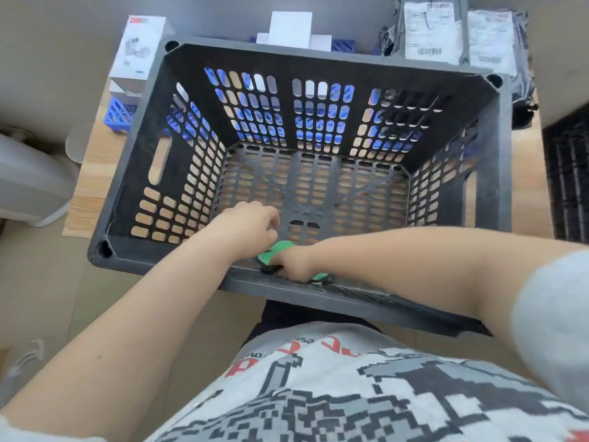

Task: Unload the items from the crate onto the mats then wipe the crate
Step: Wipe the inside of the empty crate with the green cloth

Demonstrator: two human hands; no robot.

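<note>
Though nearly emptied, not quite done with the unloading stage. Dark slatted crate [318,59] fills the middle of the view on a wooden table [92,173], its perforated floor bare except at the near edge. Already out, by the look of it: white boxes [140,49] on blue mats [119,114] at the far left and far centre, grey mailer bags [433,30] stacked at the far right. Left inside — one small green item [271,252], lying on the crate floor hard against the near wall, partly hidden by the fingers and the rim, with what looks like a second green scrap just right of it.

Both hands down at that spot. Right hand [294,261] curled over the green item, apparently pinching it, though exact hold hard to make out. Left hand [245,223] just beside it, fingers bent toward the same piece; whether gripping anything — cannot tell.

Probably last of the unloading. Wiping not begun: no cloth seen anywhere.
</note>
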